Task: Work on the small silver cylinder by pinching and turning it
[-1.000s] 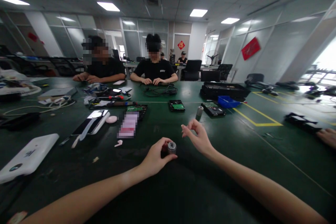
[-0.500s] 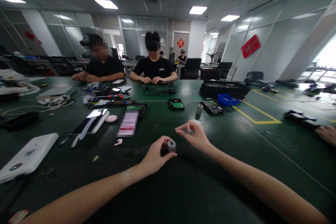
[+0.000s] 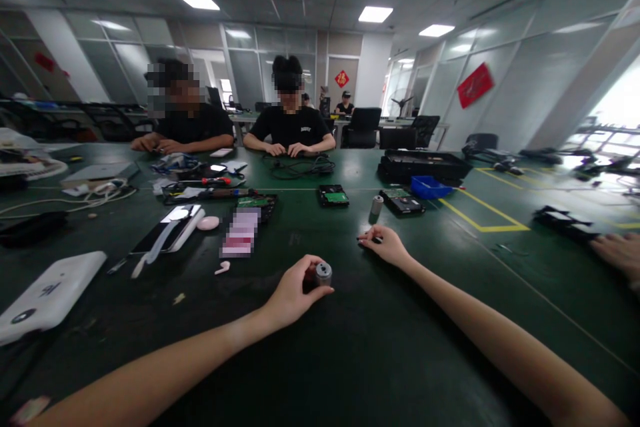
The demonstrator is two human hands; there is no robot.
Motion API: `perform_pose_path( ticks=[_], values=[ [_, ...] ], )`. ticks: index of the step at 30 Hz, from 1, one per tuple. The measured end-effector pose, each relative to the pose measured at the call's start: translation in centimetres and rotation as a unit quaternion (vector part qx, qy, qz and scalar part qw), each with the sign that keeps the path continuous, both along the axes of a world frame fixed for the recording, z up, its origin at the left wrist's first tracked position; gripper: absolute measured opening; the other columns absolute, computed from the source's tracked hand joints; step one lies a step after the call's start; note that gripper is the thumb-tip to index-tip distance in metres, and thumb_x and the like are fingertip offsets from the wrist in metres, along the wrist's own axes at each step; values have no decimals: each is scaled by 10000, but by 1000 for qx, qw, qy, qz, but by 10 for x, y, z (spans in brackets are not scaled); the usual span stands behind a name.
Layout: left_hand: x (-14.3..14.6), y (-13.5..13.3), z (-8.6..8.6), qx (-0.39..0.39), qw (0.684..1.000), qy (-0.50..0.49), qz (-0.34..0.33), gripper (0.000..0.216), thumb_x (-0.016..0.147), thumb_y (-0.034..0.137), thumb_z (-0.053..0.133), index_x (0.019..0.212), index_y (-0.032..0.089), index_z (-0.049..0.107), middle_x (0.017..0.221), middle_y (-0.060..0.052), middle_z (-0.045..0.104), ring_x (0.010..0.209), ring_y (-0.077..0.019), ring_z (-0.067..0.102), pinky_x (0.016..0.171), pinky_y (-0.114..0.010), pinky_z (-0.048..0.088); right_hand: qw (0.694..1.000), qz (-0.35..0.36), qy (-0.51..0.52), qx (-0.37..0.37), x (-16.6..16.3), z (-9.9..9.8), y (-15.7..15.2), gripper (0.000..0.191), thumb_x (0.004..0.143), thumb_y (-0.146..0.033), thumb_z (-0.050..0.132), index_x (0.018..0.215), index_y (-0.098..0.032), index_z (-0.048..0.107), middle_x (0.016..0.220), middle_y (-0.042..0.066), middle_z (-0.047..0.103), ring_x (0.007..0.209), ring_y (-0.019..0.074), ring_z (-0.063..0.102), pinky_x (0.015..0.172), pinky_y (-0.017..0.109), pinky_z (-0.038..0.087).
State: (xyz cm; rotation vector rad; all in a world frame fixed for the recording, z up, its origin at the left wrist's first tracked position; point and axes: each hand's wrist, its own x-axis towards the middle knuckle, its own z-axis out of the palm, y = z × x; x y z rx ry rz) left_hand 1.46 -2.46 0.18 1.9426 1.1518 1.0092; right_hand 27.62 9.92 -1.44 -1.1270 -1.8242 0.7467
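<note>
One-handed, pinches a metal cylinder (image 3: 324,274) upright near centre with left hand (image 3: 294,288); leaves a second cylinder (image 3: 377,205) untouched, farther right on the bench (image 3: 300,373); cannot tell right hand (image 3: 386,245) grip.

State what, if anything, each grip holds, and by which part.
Left grip: the nearer metal cylinder, by its side, between thumb and fingers. Right grip: cannot be told; the detail is too small.

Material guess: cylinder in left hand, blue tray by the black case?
Cylinder in left hand: probably metal, satin grey, judging by its soft sheen. Blue tray: likely plastic, smooth, given its even, saturated colour; exact type can't be told.
</note>
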Motion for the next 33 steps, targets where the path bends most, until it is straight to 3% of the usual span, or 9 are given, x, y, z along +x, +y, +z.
perform_pose_path(
  ticks=[4, 8, 11, 20, 25, 29, 33],
  values=[
    [1, 1, -2, 2, 1000, -2, 4, 360, 756, 270, 720, 1061, 197, 544, 977, -19, 636, 859, -177, 607, 777, -305, 492, 998, 19, 58, 11, -25, 18, -24, 275, 741, -321, 677, 666, -195, 445, 783, 61, 717, 908, 248, 700, 797, 384, 538],
    [2, 2, -5, 14, 1000, -4, 6, 358, 752, 257, 718, 1056, 191, 543, 948, -19, 633, 834, -175, 604, 771, -310, 494, 982, 149, 114, -8, -63, 40, -67, 232, 790, -279, 651, 704, -196, 452, 863, 64, 719, 920, 220, 695, 814, 371, 542],
    [2, 2, -6, 21, 1000, 3, 12, 374, 750, 277, 717, 1069, 185, 545, 933, -25, 629, 823, -179, 597, 753, -311, 489, 975, 188, 117, -31, -80, 45, -86, 212, 808, -261, 629, 713, -197, 451, 865, 52, 708, 909, 212, 690, 791, 363, 547],
    [2, 2, -6, 27, 1000, 1, 0, 323, 765, 266, 706, 1039, 188, 554, 916, -12, 618, 809, -167, 582, 725, -282, 469, 981, 187, 57, -13, -81, 36, -87, 218, 822, -285, 623, 719, -201, 451, 797, 27, 662, 839, 194, 668, 787, 358, 533],
    [2, 3, -8, 25, 1000, 1, 12, 361, 752, 259, 716, 1062, 190, 543, 929, -16, 620, 809, -167, 589, 739, -287, 476, 991, 110, 70, 33, -79, 41, -86, 244, 795, -346, 662, 766, -204, 466, 759, 12, 627, 748, 164, 642, 735, 326, 529],
    [1, 3, -7, 21, 1000, -1, 4, 338, 758, 258, 710, 1044, 185, 546, 900, -7, 614, 796, -161, 591, 719, -273, 476, 985, 154, 70, 25, -80, 43, -90, 237, 773, -335, 684, 813, -204, 490, 850, 30, 670, 849, 187, 664, 817, 356, 522],
    [1, 2, -5, 18, 1000, -5, -2, 332, 765, 255, 703, 1048, 186, 544, 918, -13, 618, 811, -165, 594, 727, -279, 480, 984, 160, 80, 0, -85, 41, -95, 229, 778, -326, 676, 725, -196, 496, 822, 39, 696, 836, 204, 686, 780, 355, 534]
  ],
)
